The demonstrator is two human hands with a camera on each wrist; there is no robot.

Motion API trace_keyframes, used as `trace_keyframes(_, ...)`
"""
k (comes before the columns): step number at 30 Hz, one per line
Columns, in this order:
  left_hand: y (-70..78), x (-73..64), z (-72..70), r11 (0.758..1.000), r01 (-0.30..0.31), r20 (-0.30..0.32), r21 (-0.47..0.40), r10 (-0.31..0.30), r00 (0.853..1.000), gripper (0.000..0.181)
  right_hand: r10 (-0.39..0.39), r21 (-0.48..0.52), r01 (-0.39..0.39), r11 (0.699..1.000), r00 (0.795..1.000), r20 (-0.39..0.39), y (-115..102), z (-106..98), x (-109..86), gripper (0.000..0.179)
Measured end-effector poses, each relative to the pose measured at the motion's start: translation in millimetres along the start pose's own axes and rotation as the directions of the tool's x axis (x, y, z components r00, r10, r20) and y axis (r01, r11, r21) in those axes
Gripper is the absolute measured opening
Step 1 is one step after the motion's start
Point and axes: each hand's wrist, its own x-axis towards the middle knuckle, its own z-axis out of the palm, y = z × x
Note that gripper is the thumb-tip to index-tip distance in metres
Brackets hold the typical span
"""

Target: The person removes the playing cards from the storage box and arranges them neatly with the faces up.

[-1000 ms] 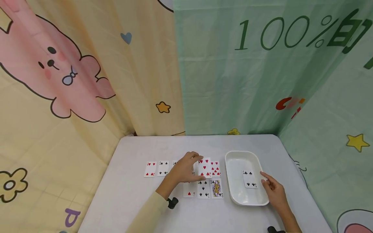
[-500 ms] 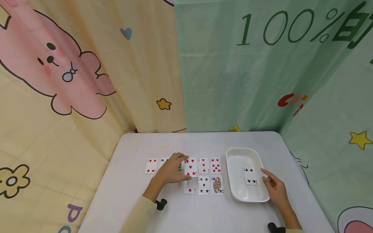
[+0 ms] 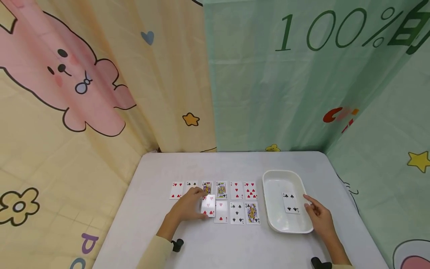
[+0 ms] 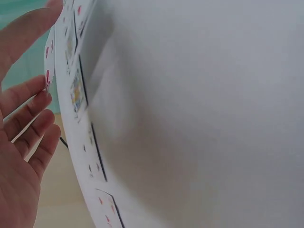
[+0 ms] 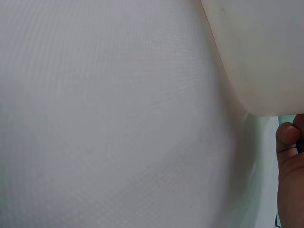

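Note:
My left hand [image 3: 184,206] pinches a hearts playing card [image 3: 209,207] by opposite edges, thumb at its near end and a finger at its far end. The card is raised over the table, at the left end of the nearer row. The left wrist view shows the other fingers spread loosely beside the held card [image 4: 49,57]. My right hand [image 3: 320,220] grips the right rim of a white tray [image 3: 267,220], thumb and index finger at the edge. A clubs card [image 3: 290,203] lies face up in the tray.
A back row of face-up cards includes a hearts card [image 3: 176,190], a king [image 3: 221,189] and another hearts card [image 3: 250,190]. Nearer lie a hearts card [image 3: 221,212], a spades card [image 3: 237,213] and a face card [image 3: 252,213]. Curtains [image 3: 174,74] hang round the white table [image 3: 134,231].
My left hand has carried the hearts card leftward and nearer me, from over the back row to the nearer row's left end. My right hand stays at the tray rim.

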Motion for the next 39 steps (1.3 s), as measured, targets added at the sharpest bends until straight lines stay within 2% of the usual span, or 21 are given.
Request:
trace_keyframes(6,-9.9,-12.5,14.1,1.0,0.008,0.022,0.016,-0.008,1.0,0.085,-0.005,0.01,0.005,1.0,1.0,-0.003,0.3,0.1,-0.5,0.037)
trace_keyframes(13,-15.1,-21.1,17.3,1.0,0.005,0.027,0.002,-0.005,1.0,0.08,0.003,0.007,-0.003,1.0,1.0,-0.008,2.4,1.5,-0.7,0.037)
trace_keyframes(26,-22.6,-24.3,26.8,0.999,0.038,0.017,-0.03,-0.037,0.999,0.082,0.023,0.004,-0.023,1.0,1.0,-0.012,1.7,1.9,-1.2,0.037)
trace_keyframes(33,-23.6,-27.1,27.6,0.999,-0.01,-0.03,-0.052,0.008,1.0,0.085,0.023,0.009,-0.023,1.0,1.0,-0.008,3.1,2.5,-0.5,0.037)
trace_keyframes(39,-21.6,-27.9,26.5,0.997,-0.007,-0.037,-0.074,0.004,0.999,0.086,0.016,0.014,-0.015,1.0,1.0,-0.015,2.4,2.1,-1.6,0.036)
